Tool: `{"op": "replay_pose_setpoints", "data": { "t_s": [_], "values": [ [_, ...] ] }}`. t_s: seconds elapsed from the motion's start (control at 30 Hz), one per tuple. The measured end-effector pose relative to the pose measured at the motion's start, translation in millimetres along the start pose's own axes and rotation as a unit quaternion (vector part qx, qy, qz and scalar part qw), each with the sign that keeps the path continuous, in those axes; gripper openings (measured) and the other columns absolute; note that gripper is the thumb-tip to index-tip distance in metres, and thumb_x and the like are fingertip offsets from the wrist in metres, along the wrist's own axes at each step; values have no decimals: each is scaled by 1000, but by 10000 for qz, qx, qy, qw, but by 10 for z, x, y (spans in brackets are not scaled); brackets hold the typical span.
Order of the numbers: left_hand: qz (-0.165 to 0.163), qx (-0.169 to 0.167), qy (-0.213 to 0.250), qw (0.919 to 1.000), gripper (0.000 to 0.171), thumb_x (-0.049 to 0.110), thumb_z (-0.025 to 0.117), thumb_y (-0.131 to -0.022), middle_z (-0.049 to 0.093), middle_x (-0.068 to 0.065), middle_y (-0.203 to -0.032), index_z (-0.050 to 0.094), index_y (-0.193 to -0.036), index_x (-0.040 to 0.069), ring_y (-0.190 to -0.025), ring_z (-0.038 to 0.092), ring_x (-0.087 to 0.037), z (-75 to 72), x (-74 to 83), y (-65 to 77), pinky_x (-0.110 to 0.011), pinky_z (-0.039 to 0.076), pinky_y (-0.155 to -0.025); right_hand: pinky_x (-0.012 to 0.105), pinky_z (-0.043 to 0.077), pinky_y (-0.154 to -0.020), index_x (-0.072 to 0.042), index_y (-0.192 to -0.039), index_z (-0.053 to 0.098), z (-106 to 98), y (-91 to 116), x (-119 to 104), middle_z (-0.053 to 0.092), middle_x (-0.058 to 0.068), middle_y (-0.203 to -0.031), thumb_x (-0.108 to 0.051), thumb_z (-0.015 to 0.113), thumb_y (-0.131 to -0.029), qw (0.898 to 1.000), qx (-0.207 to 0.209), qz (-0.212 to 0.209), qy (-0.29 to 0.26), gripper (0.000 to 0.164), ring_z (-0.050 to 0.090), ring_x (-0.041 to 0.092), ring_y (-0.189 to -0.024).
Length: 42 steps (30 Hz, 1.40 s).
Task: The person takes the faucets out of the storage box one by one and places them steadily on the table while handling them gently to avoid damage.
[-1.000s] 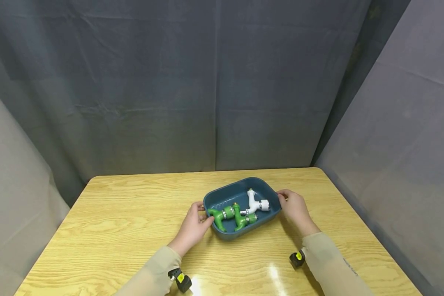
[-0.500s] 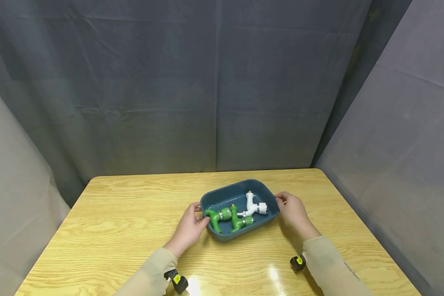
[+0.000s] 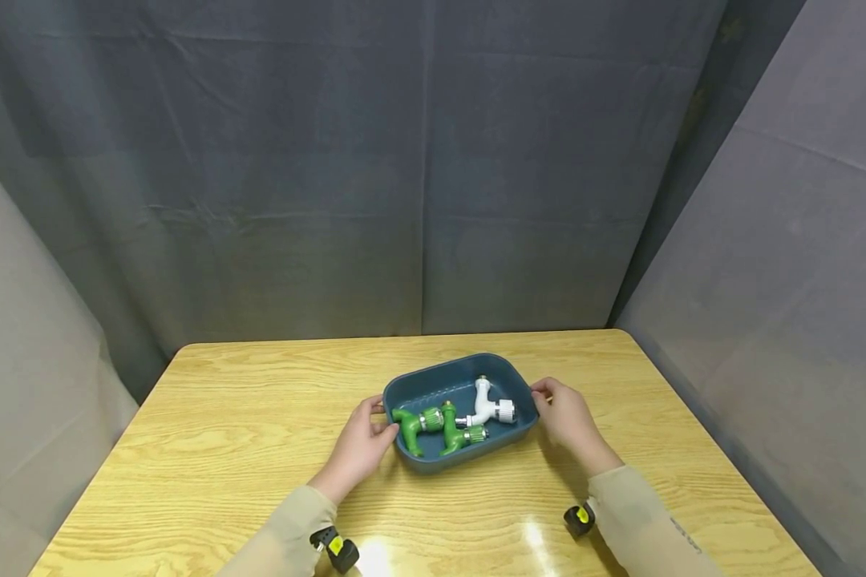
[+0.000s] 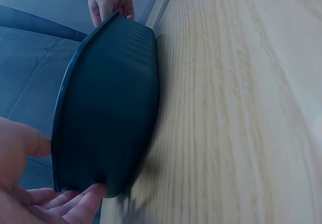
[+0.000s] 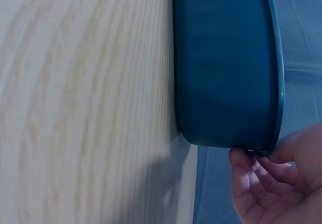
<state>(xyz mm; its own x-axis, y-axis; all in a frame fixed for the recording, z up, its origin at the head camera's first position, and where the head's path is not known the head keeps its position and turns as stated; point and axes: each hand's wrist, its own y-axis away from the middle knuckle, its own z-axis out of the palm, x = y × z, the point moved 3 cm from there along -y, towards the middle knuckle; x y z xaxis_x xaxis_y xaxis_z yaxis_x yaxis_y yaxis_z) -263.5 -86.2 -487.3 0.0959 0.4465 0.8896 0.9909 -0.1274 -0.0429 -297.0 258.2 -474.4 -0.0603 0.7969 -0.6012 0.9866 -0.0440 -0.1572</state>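
Starting at the near edge: beige left sleeve and beige right sleeve come in from the bottom, each with a small black wrist unit strapped on (yellow patch on both). Wood-grain table runs under everything, with glare spots between the forearms. Left hand grips the bin at its left end: thumb at the rim, fingers against the outer wall below, per the left wrist view. Right hand pinches the rim at the bin's right end, thumb on one side, fingertips on the other. Blue bin sits between the two hands, roughly mid-table, skewed so the right end is farther back. Base is at or just over the wood; can't tell if it's in full contact. Inside, three taps. Left green tap lies at the left end near the left thumb, knob pointing right at the second green tap, which lies along the front wall, its own knob also facing right. White tap is behind and right of that one, white ridged knob toward the right end. Past the table's far edge hangs a dark grey curtain; lighter cloth panels flank it left and right.
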Motion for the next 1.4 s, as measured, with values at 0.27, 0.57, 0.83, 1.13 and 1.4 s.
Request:
{"op": "replay_pose_setpoints", "data": {
  "t_s": [0.27, 0.57, 0.83, 1.13, 1.4],
  "values": [
    [-91, 130, -107, 9998, 58, 14, 62, -102, 55, -23, -142, 39, -152, -4, -117, 67, -35, -37, -39, -8, -41, 61, -90, 43, 55, -80, -1, -115, 69, 3, 23, -42, 71, 15, -104, -14, 56, -105, 10000, -22, -93, 22, 21, 67, 28, -92],
    [-44, 112, -31, 9999, 56, 13, 61, -103, 56, -23, -142, 41, -152, -3, -113, 69, -32, -59, -99, -17, -39, 61, -86, 50, 57, -86, 0, -116, 68, 16, 57, -54, 71, 17, -108, -13, 56, -105, 9997, -76, -165, -134, 20, 68, 34, -99],
    [-52, 89, 67, 9999, 55, 12, 62, -102, 56, -24, -141, 42, -151, -2, -110, 69, -31, -81, -120, -11, -31, 59, -73, 54, 56, -96, 0, -126, 66, 36, 79, -40, 70, 20, -118, -15, 53, -107, 9984, -280, 54, -498, 27, 67, 39, -114],
    [-51, 136, 24, 9999, 54, 13, 63, -102, 56, -24, -140, 43, -150, -2, -111, 69, -33, -87, -113, -21, -33, 60, -77, 44, 58, -94, -2, -138, 63, 77, 61, -10, 68, 19, -126, -19, 49, -109, 9935, -476, 352, -977, 36, 66, 32, -118],
    [-92, 207, 3, 9997, 54, 13, 63, -101, 57, -22, -140, 45, -150, -1, -108, 70, -29, -116, -114, -29, -27, 57, -69, 44, 58, -101, -1, -146, 56, 113, 36, 21, 58, 24, -145, -29, 43, -112, 9776, -816, 601, -1844, 46, 63, 36, -128]
  ]
}}
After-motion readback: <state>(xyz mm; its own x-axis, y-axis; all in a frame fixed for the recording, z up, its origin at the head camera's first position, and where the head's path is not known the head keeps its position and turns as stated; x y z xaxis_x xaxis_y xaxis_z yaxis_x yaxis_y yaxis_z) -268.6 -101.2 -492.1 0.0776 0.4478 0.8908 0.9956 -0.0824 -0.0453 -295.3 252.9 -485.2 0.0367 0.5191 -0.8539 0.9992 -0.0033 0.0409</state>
